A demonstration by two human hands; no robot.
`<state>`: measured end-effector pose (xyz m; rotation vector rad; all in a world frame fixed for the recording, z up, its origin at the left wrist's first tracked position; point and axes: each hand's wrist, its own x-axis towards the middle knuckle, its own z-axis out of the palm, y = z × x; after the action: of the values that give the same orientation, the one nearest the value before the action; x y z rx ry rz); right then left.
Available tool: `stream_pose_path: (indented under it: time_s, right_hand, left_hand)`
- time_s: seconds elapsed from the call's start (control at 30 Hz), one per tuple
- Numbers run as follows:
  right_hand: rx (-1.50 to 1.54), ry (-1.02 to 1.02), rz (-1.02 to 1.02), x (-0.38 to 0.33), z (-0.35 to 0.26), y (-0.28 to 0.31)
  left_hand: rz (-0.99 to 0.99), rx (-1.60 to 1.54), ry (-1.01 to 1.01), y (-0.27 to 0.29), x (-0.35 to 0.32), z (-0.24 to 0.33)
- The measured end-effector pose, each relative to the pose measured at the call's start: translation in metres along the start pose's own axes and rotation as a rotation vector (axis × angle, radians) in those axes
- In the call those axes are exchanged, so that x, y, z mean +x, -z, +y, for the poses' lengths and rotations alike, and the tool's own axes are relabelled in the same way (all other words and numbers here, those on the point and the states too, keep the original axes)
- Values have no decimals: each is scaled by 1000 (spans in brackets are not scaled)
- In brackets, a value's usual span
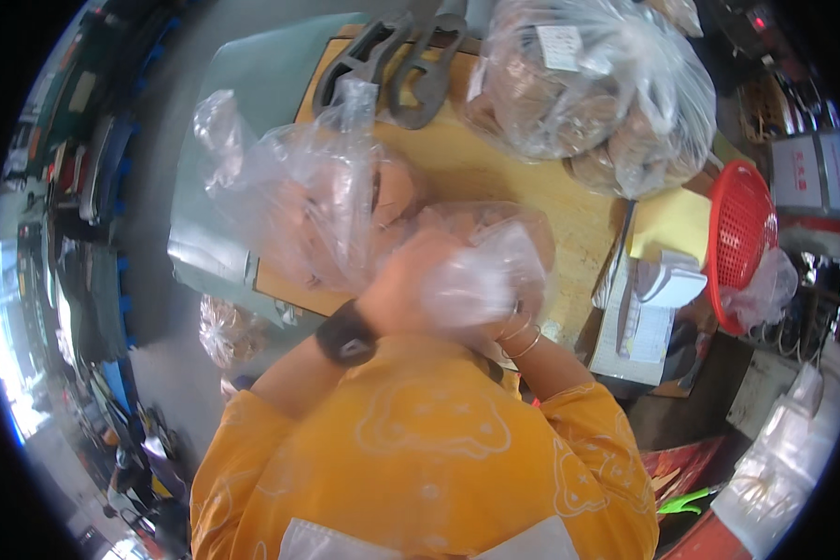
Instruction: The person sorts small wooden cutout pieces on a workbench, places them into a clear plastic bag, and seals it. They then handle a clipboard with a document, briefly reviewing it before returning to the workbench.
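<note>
A clear plastic bag [523,229] with tan pieces inside lies at the near edge of the yellowish board, close to my body. My left hand [411,280], with a black band at the wrist, is closed on the bag's gathered top; motion blurs its fingers. Opposite it, my right hand [525,315], with thin bangles at the wrist, grips the same bag, and the crumpled film hides most of its fingers. Touching this bag on the left stands a larger clear bag [331,201] of flat tan pieces, its loose mouth sticking up.
A big knotted bag [569,103] of brown pieces sits at the back right. Two grey cut-out tools [425,75] lie at the back. To the right are a red basket [739,233], yellow paper [672,224] and written sheets [639,336]. Another filled bag [226,329] is below the board's left.
</note>
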<state>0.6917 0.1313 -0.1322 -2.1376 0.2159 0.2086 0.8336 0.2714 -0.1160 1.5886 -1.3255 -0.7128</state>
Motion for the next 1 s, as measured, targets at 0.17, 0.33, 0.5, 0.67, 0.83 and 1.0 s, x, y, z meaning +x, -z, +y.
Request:
stream_pose_path:
  time_s: [0.17, 0.33, 0.5, 0.67, 0.83, 1.0]
  right_hand:
    - [306, 38, 497, 8, 8, -23]
    - [945, -107, 513, 13, 7, -29]
    - [1256, -133, 802, 25, -7, -15]
    - [961, 228, 576, 41, 9, -1]
    - [1088, 136, 595, 46, 59, -27]
    - [847, -23, 540, 23, 68, -28]
  left_hand:
    - [823, 186, 252, 92, -109, -31]
    - [285, -103, 299, 139, -61, -106]
    - [96, 218, 160, 96, 17, -123]
    - [293, -1042, 322, 59, -23, -91]
    - [228, -432, 101, 52, -12, -83]
    - [149, 448, 195, 30, 38, -93]
